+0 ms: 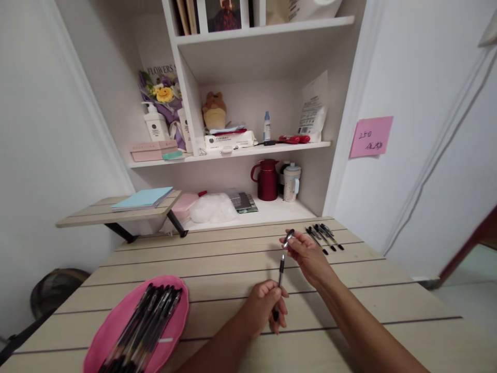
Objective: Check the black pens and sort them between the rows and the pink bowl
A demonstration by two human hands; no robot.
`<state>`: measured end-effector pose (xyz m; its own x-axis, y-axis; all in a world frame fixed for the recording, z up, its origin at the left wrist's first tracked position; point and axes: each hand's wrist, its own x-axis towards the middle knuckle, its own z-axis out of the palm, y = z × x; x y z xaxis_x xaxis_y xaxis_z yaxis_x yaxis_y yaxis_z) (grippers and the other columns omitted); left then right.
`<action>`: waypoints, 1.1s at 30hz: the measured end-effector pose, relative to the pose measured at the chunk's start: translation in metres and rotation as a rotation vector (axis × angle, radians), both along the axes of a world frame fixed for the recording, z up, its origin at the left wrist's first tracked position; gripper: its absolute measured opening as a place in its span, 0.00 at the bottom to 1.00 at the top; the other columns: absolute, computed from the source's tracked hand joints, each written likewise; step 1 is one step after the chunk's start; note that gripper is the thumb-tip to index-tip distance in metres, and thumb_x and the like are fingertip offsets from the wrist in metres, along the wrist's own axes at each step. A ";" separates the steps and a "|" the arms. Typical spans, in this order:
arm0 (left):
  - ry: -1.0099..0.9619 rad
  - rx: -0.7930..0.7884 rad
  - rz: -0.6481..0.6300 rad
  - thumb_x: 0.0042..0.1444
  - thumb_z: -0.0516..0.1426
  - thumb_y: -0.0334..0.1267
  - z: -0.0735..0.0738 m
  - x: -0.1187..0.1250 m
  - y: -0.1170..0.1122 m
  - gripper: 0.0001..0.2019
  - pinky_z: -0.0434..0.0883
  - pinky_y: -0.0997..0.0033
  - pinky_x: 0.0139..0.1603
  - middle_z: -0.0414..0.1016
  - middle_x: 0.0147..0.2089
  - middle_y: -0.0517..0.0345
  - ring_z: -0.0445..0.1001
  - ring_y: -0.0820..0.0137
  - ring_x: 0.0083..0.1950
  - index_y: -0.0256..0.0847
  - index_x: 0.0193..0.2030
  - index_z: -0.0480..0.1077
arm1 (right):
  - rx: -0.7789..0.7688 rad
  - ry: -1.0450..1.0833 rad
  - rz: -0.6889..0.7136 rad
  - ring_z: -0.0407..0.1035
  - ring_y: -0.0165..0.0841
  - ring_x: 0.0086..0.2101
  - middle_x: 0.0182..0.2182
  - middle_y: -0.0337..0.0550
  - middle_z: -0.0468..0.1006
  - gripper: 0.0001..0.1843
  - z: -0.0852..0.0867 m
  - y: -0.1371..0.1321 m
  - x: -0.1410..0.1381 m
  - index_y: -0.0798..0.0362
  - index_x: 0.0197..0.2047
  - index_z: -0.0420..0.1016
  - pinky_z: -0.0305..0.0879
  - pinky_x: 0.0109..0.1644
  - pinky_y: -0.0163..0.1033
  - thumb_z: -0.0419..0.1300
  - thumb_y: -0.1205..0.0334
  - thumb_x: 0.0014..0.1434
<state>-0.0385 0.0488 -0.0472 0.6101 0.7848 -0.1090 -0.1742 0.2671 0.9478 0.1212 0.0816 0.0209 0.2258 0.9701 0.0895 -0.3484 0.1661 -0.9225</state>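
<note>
My left hand [266,305] is closed around the lower part of a black gel pen [281,272], whose bare tip points up and away from me. Just above that tip, my right hand [306,254] pinches a dark pen cap [288,238] with a shiny clip. Cap and pen are apart. To the left, a pink scalloped tray [180,311] holds several capped black pens [149,316] lying side by side. Beyond my right hand, several more pens [324,237] lie in a group on the slatted wooden table [217,274].
A small raised shelf [81,215] with blue paper [143,198] stands at the table's back left. Behind the table, a white shelf unit holds a red jug [267,180], a speckled cup [292,182] and a white plastic bag [213,208]. A pink note [371,137] is on the right wall.
</note>
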 end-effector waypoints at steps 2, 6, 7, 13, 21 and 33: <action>-0.001 -0.001 -0.007 0.51 0.54 0.51 -0.001 0.000 0.001 0.18 0.57 0.83 0.11 0.68 0.21 0.62 0.67 0.77 0.15 0.35 0.37 0.64 | 0.010 -0.034 0.005 0.68 0.30 0.28 0.35 0.45 0.77 0.27 0.000 0.000 0.000 0.52 0.45 0.67 0.59 0.28 0.33 0.65 0.53 0.42; 0.004 -0.002 -0.010 0.50 0.54 0.51 -0.002 0.000 0.002 0.19 0.57 0.83 0.11 0.68 0.21 0.62 0.67 0.76 0.15 0.35 0.38 0.64 | 0.019 -0.120 0.016 0.67 0.30 0.27 0.33 0.46 0.78 0.30 -0.002 -0.001 0.001 0.53 0.48 0.65 0.58 0.29 0.34 0.65 0.52 0.42; 0.003 -0.001 -0.013 0.50 0.54 0.51 -0.002 0.000 0.002 0.19 0.58 0.83 0.11 0.68 0.21 0.62 0.67 0.76 0.15 0.35 0.38 0.64 | 0.018 -0.135 0.021 0.67 0.30 0.26 0.32 0.45 0.77 0.31 -0.002 -0.001 0.001 0.53 0.49 0.64 0.58 0.29 0.34 0.65 0.52 0.42; -0.002 -0.003 -0.009 0.51 0.54 0.50 0.000 0.000 0.001 0.18 0.58 0.83 0.10 0.68 0.21 0.62 0.66 0.77 0.15 0.36 0.37 0.64 | 0.026 -0.241 0.113 0.65 0.28 0.24 0.25 0.39 0.75 0.29 -0.002 -0.007 0.000 0.53 0.48 0.65 0.56 0.26 0.33 0.65 0.56 0.41; 0.020 0.014 -0.008 0.51 0.54 0.50 0.002 0.000 0.000 0.18 0.57 0.83 0.11 0.67 0.21 0.63 0.66 0.78 0.15 0.36 0.37 0.64 | 0.020 -0.351 0.149 0.62 0.26 0.19 0.20 0.35 0.71 0.18 -0.009 -0.016 -0.007 0.53 0.36 0.69 0.55 0.22 0.32 0.62 0.52 0.44; 0.069 0.036 0.027 0.49 0.53 0.52 0.000 0.001 -0.003 0.19 0.58 0.82 0.11 0.65 0.21 0.64 0.64 0.78 0.15 0.36 0.36 0.64 | 0.041 -0.362 0.082 0.61 0.26 0.19 0.19 0.33 0.69 0.18 -0.023 -0.021 -0.016 0.52 0.38 0.67 0.57 0.22 0.33 0.60 0.51 0.46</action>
